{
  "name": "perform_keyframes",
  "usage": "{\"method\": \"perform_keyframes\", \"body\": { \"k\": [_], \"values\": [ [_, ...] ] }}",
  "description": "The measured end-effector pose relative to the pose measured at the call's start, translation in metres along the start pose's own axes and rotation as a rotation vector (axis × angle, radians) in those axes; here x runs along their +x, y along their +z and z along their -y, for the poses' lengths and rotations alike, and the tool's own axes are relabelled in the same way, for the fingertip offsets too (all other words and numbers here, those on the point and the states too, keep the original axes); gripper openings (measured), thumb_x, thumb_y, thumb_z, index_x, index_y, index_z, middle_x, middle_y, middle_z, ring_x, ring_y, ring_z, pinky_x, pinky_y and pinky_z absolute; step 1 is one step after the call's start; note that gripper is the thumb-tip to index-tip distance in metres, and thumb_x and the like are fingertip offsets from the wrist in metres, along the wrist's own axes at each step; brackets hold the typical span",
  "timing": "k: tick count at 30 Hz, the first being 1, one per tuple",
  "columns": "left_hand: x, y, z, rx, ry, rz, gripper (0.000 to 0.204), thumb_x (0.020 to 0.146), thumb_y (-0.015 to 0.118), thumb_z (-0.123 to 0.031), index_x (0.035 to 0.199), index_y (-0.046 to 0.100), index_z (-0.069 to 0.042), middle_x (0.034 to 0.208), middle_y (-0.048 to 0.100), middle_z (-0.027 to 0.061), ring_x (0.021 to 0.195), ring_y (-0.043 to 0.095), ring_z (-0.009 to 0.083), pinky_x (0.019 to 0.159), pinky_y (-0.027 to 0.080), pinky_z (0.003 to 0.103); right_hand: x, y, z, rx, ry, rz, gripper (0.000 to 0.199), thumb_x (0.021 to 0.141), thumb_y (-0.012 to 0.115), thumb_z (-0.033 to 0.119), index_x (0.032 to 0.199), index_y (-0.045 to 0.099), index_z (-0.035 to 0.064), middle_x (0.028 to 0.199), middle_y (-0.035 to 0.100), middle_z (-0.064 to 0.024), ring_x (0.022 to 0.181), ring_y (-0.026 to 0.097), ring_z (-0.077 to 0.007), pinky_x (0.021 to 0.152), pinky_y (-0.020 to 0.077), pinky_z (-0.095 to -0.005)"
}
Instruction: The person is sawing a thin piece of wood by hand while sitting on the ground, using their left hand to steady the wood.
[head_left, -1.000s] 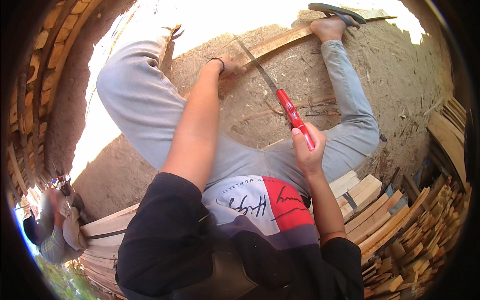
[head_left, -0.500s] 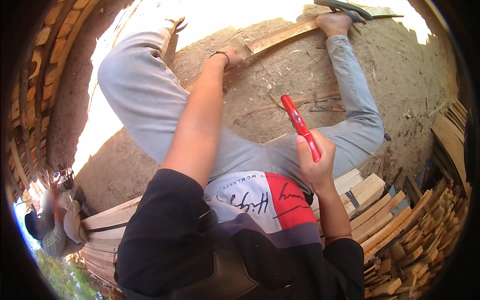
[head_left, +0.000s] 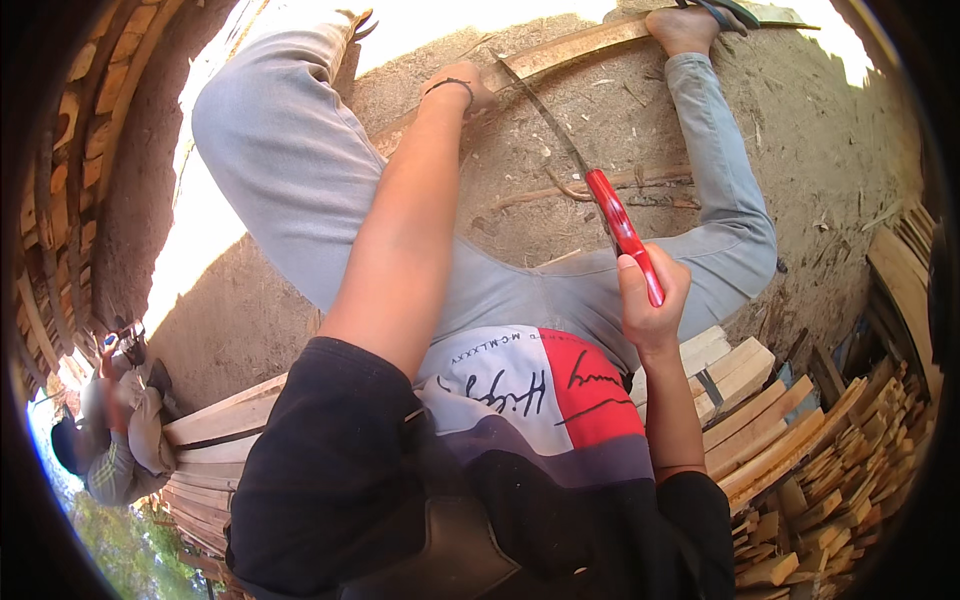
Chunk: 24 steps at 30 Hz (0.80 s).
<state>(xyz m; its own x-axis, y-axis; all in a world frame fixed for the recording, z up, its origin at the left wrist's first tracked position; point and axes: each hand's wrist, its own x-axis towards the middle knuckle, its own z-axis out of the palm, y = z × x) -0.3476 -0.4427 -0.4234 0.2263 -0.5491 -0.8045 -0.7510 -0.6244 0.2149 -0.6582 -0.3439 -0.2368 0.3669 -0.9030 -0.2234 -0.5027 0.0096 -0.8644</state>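
Note:
My right hand [head_left: 656, 295] is wrapped round the red handle of a handsaw [head_left: 616, 215]. The thin dark blade slants up and left from it, its far end resting at a long wooden plank [head_left: 580, 55]. My left hand [head_left: 463, 88] grips this plank just left of the blade, with a dark band at the wrist; its fingertips are partly hidden. Farther right, my sandalled foot [head_left: 685, 28] rests on the plank. The plank lies low over the dirt ground, crossing between my spread legs.
Stacked sawn boards [head_left: 735, 380] and a heap of wood offcuts [head_left: 840, 490] lie at the right. More boards [head_left: 215, 450] are behind my left side. A stick [head_left: 640, 180] lies on the ground. Another person [head_left: 115, 430] sits at the far left, near a timber stack [head_left: 65, 170].
The saw and my right hand have shifted slightly right and nearer to me. The blade, blurred before, now shows clearly. My left hand stays on the plank.

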Motion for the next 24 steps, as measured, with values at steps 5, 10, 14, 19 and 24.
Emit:
{"method": "perform_keyframes", "body": {
  "k": [5,10,14,19,24],
  "values": [
    [-0.009,-0.003,-0.024,0.053,0.043,-0.075,0.030,0.076,0.070,-0.032,0.092,0.073,-0.006,0.086,0.075,0.0101,0.078,0.072,0.0183,0.075,0.057,0.034,0.058,0.041,-0.024,0.029,-0.064,-0.090,0.030,0.090,0.064,0.015,0.066,0.052,0.0019,0.053,0.042,-0.0034,0.050,0.039,-0.0099,0.047,0.0310,-0.0324],
    [-0.015,-0.003,-0.017,0.049,0.033,-0.067,0.030,0.076,0.070,-0.033,0.091,0.074,-0.007,0.084,0.075,0.0095,0.079,0.072,0.0177,0.074,0.057,0.035,0.021,0.019,-0.020,0.108,0.052,-0.039,0.027,0.090,0.064,0.014,0.069,0.054,0.0010,0.055,0.042,-0.0019,0.053,0.039,-0.0079,0.048,0.0304,-0.0304],
    [-0.014,0.001,-0.007,0.039,-0.009,-0.045,0.029,0.076,0.070,-0.032,0.089,0.074,-0.006,0.084,0.075,0.0099,0.077,0.072,0.0182,0.073,0.057,0.034,-0.012,-0.003,-0.016,0.053,0.066,0.020,0.025,0.089,0.063,0.013,0.069,0.055,0.0001,0.056,0.043,-0.0020,0.053,0.039,-0.0074,0.048,0.0306,-0.0299],
    [-0.007,-0.003,-0.020,0.023,0.045,-0.045,0.030,0.079,0.069,-0.030,0.091,0.072,-0.003,0.082,0.074,0.0108,0.073,0.071,0.0171,0.069,0.057,0.034,0.054,0.044,-0.026,0.045,-0.059,-0.067,0.027,0.089,0.065,0.016,0.068,0.055,0.0013,0.053,0.044,-0.0048,0.051,0.040,-0.0084,0.047,0.0319,-0.0314],
    [0.001,0.001,-0.009,0.025,0.063,-0.039,0.030,0.080,0.068,-0.030,0.091,0.072,-0.002,0.081,0.073,0.0120,0.070,0.070,0.0177,0.064,0.056,0.032,0.037,0.032,-0.020,0.094,0.004,-0.061,0.026,0.088,0.065,0.014,0.068,0.055,0.0012,0.053,0.044,-0.0020,0.051,0.040,-0.0076,0.047,0.0314,-0.0307]
  ]
}}
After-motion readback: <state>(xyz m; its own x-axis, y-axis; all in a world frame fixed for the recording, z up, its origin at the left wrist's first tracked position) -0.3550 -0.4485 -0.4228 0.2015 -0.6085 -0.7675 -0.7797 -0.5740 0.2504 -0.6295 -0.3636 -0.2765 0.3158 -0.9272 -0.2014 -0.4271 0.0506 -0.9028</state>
